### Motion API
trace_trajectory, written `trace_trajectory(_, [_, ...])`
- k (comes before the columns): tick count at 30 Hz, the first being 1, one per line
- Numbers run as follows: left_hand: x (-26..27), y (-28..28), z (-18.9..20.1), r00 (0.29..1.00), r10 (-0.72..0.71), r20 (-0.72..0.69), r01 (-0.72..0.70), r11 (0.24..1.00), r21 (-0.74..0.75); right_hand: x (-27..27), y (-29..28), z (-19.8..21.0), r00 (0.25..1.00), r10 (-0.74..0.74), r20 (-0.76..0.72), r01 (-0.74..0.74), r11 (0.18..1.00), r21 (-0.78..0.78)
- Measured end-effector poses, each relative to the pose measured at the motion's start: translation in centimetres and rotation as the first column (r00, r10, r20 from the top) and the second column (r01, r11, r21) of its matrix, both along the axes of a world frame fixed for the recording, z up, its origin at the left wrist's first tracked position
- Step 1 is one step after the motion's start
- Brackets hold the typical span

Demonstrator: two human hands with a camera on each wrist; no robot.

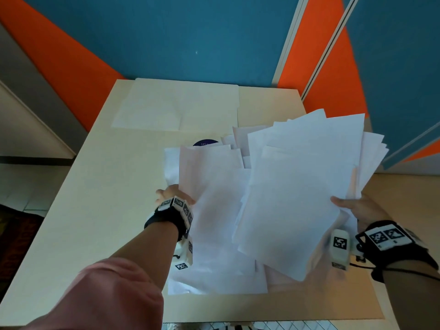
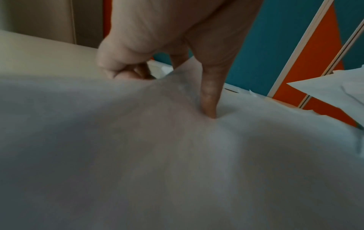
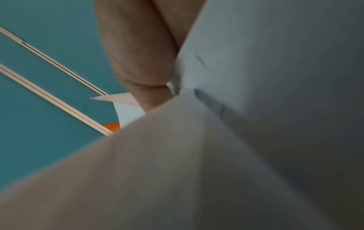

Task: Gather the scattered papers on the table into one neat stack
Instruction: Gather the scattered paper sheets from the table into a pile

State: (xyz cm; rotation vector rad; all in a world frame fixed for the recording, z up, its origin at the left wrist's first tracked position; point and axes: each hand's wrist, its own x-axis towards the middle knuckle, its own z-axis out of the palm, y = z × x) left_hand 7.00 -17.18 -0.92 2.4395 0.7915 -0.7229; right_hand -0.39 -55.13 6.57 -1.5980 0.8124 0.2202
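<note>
- While the right hand (image 1: 362, 208) grips a fanned, uneven sheaf of white papers (image 1: 297, 186) raised above the pale beige table (image 1: 95, 186), its thumb lies on top.
- The left hand (image 1: 171, 194) pinches more white sheets (image 1: 214, 186) lying beside it, one finger (image 2: 209, 96) pressing down.
- A cream folder (image 1: 181, 103) lies open at the table's far edge.

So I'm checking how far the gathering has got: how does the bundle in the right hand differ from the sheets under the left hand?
The fanned bundle is lifted and tilted, while the lower sheets lie on the table. The right hand pinches the bundle's edge; the left hand has a finger pressed down on the lower sheets. Both are white with uneven edges.
</note>
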Motion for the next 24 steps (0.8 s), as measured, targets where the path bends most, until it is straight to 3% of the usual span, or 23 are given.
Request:
trace_trajectory(3, [-0.5,0.9,-0.6,0.975,0.096,0.2,-0.07,0.988,-0.135,-0.1,0.1,0.0,1.0,0.011,0.013,-0.011,1.0,0.02])
trace_trajectory(5, [-0.9,1.4,-0.3,0.924,0.241,0.297,-0.163,0.951,-0.263,-0.1,-0.8,-1.0,0.999,-0.008,0.034,0.008,1.0,0.017])
trace_trajectory(8, [-0.4,3.2,0.8,0.86,0.45,0.241,-0.32,0.843,-0.432,-0.4,-0.3,-0.4,1.0,-0.006,0.018,0.005,0.999,0.038])
trace_trajectory(12, [0.3,6.1,1.5,0.913,0.386,0.132,-0.295,0.848,-0.442,-0.3,0.9,0.8,1.0,0.002,-0.018,-0.002,1.0,-0.009])
trace_trajectory(17, [0.1,7.3,2.7,0.942,0.223,0.253,-0.125,0.928,-0.352,-0.4,2.2,1.6,1.0,0.02,-0.005,-0.02,0.999,-0.042])
trace_trajectory(20, [0.0,8.2,3.9,0.897,0.261,0.357,-0.147,0.937,-0.316,0.0,1.0,0.3,0.999,0.039,-0.021,-0.041,0.995,-0.094])
trace_trajectory(22, [-0.1,9.2,5.3,0.865,0.297,0.404,-0.144,0.919,-0.367,0.5,-1.3,-2.5,0.998,0.063,-0.01,-0.064,0.992,-0.105])
trace_trajectory(24, [-0.4,10.0,6.8,0.821,0.375,0.43,-0.149,0.868,-0.473,0.5,-1.5,-2.6,0.996,0.085,-0.01,-0.085,0.992,-0.092])
